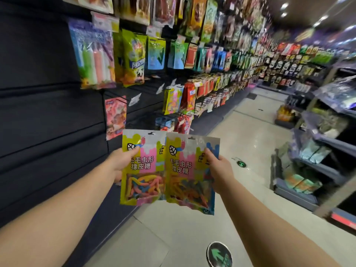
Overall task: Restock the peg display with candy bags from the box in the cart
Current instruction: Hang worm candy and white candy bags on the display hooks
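Two candy bags (165,168) | each hand's fingers pinching one | far pegs blurred

To my right stands a grey shelving unit (316,135) stacked with wrapped packs, too blurred for me to read. Under my feet the pale tiled floor (246,132) carries a round green arrow sticker (219,254), and a second round green sticker (241,164) lies further along the aisle. Bright ceiling lights (284,5) shine above. On my left runs a dark blank wall panel (38,83).
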Motion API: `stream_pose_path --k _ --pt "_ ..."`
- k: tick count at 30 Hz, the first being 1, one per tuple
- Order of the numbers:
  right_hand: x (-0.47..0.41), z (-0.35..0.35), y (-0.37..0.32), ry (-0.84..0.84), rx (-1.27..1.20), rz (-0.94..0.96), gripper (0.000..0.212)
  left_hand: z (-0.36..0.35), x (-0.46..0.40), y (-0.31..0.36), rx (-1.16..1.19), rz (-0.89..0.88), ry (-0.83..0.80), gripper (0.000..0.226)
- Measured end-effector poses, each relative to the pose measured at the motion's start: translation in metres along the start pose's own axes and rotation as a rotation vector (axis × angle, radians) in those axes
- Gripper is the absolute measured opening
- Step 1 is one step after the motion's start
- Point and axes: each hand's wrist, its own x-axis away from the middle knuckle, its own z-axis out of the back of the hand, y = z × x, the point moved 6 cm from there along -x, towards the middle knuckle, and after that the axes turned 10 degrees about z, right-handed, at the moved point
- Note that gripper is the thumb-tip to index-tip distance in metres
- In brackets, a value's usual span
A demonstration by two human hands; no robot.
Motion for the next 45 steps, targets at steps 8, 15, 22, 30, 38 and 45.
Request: stream_pose_path --k 8,15,22,30,38,45 --pt "-0.151 -0.016 -0.034 -0.024 0.144 0.082 0.033 -0.073 -0.135 0.078 0.041 -0.055 -0.071 0.043" --pt "-0.281 -0.001 -0.029 -0.054 0.147 0.072 0.021 -0.143 -0.239 0.087 0.073 0.047 -0.130 0.034" --pt "-0.425 0.029 -0.029 -0.159 0.046 -0.003 0.024 -0.227 -0.314 0.124 0.209 0.039 -0.054 0.038" --pt "-0.570 0.019 -0.038 -0.323 0.087 0.022 0.025 -0.250 -0.400 0.129 0.267 0.017 0.139 0.122" --pt "-0.673 -0.066 0.004 -0.385 0.051 -0.079 0.037 -0.148 -0.530 0.065 0.359 0.154 0.314 0.107" --pt "-0.756 -0.129 0.005 -0.422 0.103 -0.082 0.065 -0.150 -0.555 0.113 0.396 0.139 0.362 0.119"
